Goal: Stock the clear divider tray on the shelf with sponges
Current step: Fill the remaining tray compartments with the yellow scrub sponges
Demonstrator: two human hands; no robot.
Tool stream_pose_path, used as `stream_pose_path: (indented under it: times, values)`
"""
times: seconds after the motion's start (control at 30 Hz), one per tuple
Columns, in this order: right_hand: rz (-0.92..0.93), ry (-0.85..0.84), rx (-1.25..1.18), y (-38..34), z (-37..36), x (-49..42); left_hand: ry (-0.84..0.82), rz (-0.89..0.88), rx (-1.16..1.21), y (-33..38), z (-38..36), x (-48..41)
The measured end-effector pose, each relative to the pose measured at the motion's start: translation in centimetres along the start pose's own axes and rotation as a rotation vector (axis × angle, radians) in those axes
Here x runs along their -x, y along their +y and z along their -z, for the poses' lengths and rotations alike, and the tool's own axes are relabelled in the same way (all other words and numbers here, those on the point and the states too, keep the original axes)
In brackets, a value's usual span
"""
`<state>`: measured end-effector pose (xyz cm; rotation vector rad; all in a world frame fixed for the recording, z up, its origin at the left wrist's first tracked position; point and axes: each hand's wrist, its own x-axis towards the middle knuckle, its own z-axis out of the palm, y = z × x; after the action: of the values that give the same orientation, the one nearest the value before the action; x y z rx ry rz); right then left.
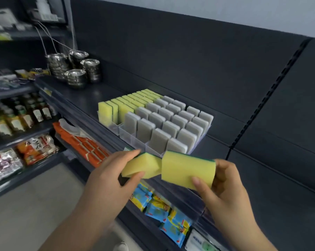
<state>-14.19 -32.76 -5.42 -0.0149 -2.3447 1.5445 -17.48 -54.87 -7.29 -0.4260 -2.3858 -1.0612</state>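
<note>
- My left hand (107, 176) pinches a yellow sponge (142, 165) between thumb and fingers.
- My right hand (227, 183) grips a second sponge (185, 167), with the fingers curled round its end.
- Both sponges overlap the near edge of the clear divider tray (124, 132).
- The tray sits on the dark shelf (91, 98), holding upright grey sponges (171, 122) and stocked yellow sponges (127, 104) on its left.
- Steel bowls (75, 69) stand far left, and blue packets (162, 211) lie below.

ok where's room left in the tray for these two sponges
Front slots of the clear divider tray, ahead of the yellow sponges and grey sponges, look empty; rows behind are packed. Bare shelf lies between tray and steel bowls.
</note>
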Motion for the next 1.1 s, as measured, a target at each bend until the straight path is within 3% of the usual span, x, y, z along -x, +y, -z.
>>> stream_pose_path:
  times: [0.43,0.57,0.73,0.97,1.1]
  values:
    - [0.060,-0.147,0.058,-2.8,-14.0,-20.6,0.027,0.130,-0.048,-15.2,4.5,-17.2]
    - [0.008,-0.053,0.060,-2.9,-16.6,-23.4,0.015,0.088,0.006,-17.8,4.5,-20.2]
    - [-0.076,0.097,0.088,-2.5,-19.6,-25.0,-0.110,-0.040,0.066,-21.6,3.8,-24.7]
    - [-0.173,0.352,0.068,-3.1,-24.4,-25.8,-0.316,-0.144,0.333,-27.8,3.6,-30.8]
    - [-0.249,0.437,0.191,-4.2,-26.4,-25.3,-0.389,-0.243,0.395,-29.9,3.6,-33.7]
